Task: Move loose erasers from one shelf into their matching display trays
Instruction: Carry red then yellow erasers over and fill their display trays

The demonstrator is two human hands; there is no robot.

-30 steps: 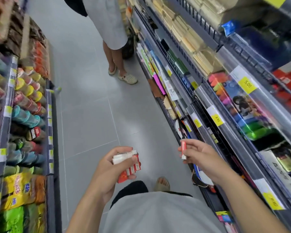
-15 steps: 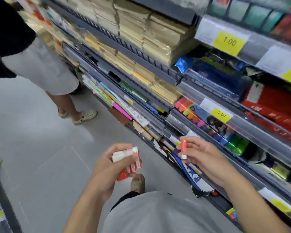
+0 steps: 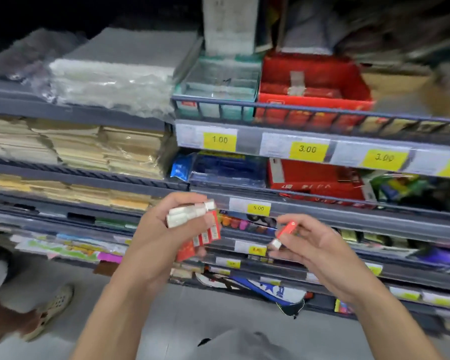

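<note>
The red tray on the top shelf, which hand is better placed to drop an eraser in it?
Probably the right hand: it pinches a single red-sleeved eraser below the red tray, while the left hand grips a whole stack of erasers.

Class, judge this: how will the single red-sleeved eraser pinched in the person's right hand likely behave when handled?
The single red-sleeved eraser probably weighs little, since the right hand holds it by fingertips alone. Its blocky shape suggests that it would not roll. The glossy-looking sleeve may slip.
</note>
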